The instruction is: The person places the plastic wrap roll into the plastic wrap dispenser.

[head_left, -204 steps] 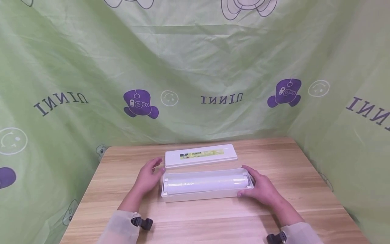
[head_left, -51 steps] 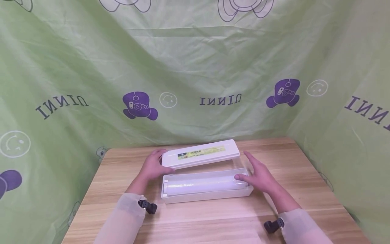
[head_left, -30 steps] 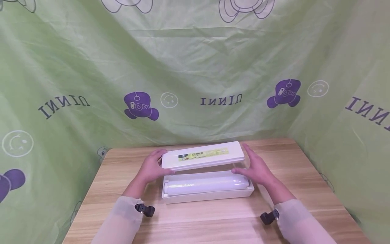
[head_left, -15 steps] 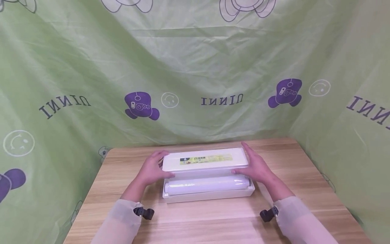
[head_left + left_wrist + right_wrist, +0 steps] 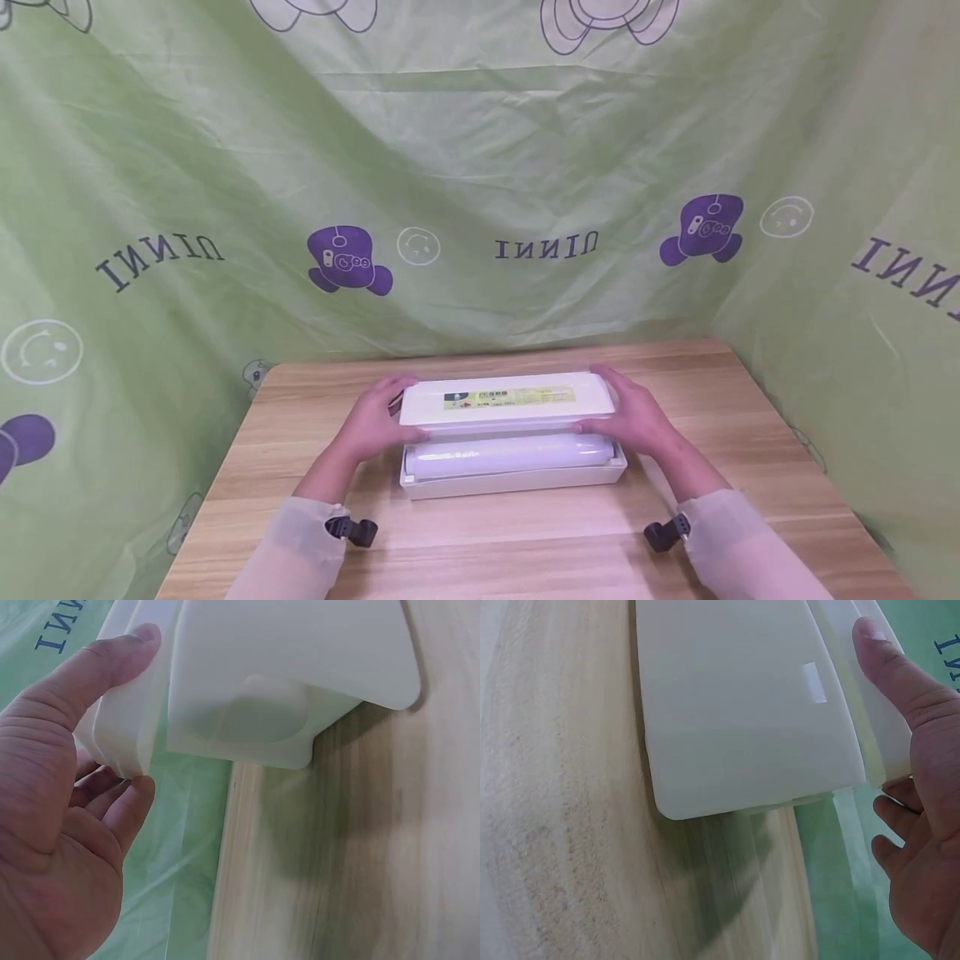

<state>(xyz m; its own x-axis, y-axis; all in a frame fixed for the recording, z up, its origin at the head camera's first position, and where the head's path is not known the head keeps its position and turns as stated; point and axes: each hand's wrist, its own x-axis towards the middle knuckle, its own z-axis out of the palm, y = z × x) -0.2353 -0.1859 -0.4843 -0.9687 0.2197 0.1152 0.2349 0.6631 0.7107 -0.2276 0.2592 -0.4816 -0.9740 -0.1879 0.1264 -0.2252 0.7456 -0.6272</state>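
Observation:
A long white lid (image 5: pixel 506 407) with a yellow-green label is held over the back part of a white box (image 5: pixel 513 482). Inside the box lies a shiny roll of plastic wrap (image 5: pixel 510 456), its front side showing below the lid. My left hand (image 5: pixel 372 423) grips the lid's left end, thumb on the front side and fingers behind. At the other end my right hand (image 5: pixel 636 421) holds it the same way. Both wrist views show the lid (image 5: pixel 124 724) pinched close above the box wall (image 5: pixel 746 712).
The box stands on a wood-grain table (image 5: pixel 480 550), whose back edge runs along a green printed curtain (image 5: pixel 480 308). Curtain also hangs at both sides. A small black camera (image 5: pixel 360 531) sits on each sleeve.
The lid, at first on the table behind the box, was lifted by my left hand. My right hand moved onto its right end. Then it levelled and came forward and down over the box.

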